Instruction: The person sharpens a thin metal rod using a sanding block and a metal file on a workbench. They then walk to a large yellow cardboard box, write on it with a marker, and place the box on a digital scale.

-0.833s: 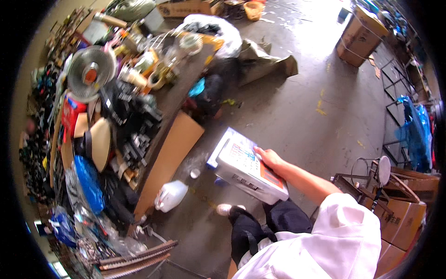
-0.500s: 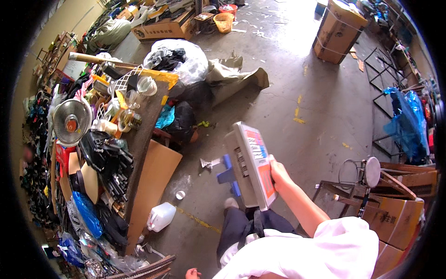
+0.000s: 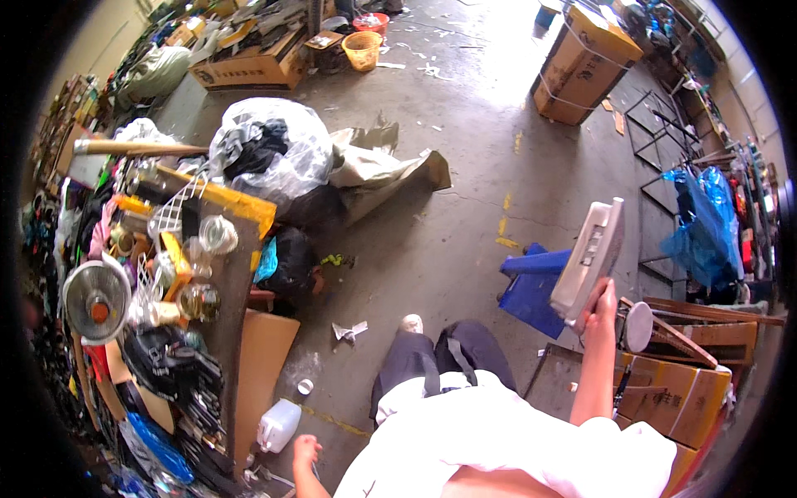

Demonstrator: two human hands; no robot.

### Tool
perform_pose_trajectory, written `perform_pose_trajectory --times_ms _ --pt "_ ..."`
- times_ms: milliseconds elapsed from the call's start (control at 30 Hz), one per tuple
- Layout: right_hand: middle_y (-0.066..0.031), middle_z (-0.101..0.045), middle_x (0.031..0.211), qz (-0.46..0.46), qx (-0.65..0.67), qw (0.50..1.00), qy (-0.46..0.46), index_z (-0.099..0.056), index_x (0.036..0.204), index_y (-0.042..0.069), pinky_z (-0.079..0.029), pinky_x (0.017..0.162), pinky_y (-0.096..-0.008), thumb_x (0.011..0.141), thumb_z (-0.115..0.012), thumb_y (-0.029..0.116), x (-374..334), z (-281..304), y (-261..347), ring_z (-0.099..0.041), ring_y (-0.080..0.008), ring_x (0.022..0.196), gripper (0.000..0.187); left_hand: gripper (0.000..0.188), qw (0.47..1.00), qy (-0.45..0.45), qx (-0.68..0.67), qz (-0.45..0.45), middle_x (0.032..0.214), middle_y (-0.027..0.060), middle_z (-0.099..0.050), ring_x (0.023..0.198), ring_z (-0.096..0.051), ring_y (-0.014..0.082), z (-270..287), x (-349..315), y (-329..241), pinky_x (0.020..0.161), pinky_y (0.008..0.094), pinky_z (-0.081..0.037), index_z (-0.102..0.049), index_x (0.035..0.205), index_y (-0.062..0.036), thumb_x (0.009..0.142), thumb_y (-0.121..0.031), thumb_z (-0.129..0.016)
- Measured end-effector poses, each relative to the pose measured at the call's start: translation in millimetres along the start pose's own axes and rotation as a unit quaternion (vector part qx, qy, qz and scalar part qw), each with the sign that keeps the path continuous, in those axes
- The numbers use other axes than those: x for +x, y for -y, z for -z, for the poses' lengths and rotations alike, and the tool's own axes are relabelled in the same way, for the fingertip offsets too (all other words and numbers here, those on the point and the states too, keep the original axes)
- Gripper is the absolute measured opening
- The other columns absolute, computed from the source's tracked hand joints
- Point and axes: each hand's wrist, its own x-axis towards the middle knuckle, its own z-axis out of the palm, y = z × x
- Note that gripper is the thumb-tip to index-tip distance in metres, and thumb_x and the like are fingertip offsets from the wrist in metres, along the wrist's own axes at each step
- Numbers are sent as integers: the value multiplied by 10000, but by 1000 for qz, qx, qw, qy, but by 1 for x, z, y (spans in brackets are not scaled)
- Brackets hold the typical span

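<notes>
My right hand grips the edge of a digital scale with a pale casing, held up off the floor out to my right. Its side and back face me, and the keypad is turned out of sight. A blue platform part joins the casing on its left. The fingers behind the casing are partly hidden. Low at the left, my left hand hangs with curled fingers and nothing visible in it. Close to it, a translucent white plastic jug lies on the floor.
A cluttered table runs along the left, bearing a round fan heater and glass jars. Stuffed plastic bags lie beyond it. Cardboard boxes and a round-topped stool stand right; a tall strapped carton stands farther off.
The scale has swung right in my right hand and turned so its keypad no longer shows. My left hand has come further into view. The whole view has shifted.
</notes>
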Motion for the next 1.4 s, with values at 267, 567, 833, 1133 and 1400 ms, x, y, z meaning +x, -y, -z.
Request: perform_pose_trajectory --times_ms 267,567,833,1133,1400 --pt "-82 -396 1395 20 161 987 7 -342 1386 76 -352 1038 -368 994 -295 413 137 -70 113 -387 -244 1276 519 79 937 -104 40 -330 656 42 -578 596 -551 116 13 78 -361 578 279 -453 -573 916 -43 891 -61 -501" --pt "-111 -558 1218 53 191 980 34 -501 1246 67 -453 935 -449 964 -359 388 388 -116 120 -540 -296 1107 451 167 965 22 157 -211 715 61 -634 596 -580 124 -80 29 -626 545 261 -454 -604 1002 -43 880 -142 -550" --pt "-124 -599 1119 38 207 977 32 -497 1227 40 -520 844 -428 972 -355 327 494 -261 160 -604 -285 993 409 152 978 -87 131 -139 652 70 -590 454 -437 118 -31 67 -765 392 274 -365 -572 978 -92 894 -211 -526" --pt "-58 -613 945 22 293 955 42 -554 1050 60 -514 707 -293 970 -385 308 596 -513 251 -596 -170 842 311 172 961 -19 181 -207 688 57 -613 547 -529 126 -82 85 -1096 527 264 -423 -599 999 -32 885 -150 -548" --pt "-36 -537 726 19 317 948 -15 -545 962 66 -478 499 -268 949 -378 260 631 -788 358 -529 -135 601 256 175 892 -153 202 -374 664 47 -572 622 -550 119 -66 98 -1312 584 264 -441 -599 1025 -29 875 -100 -542"
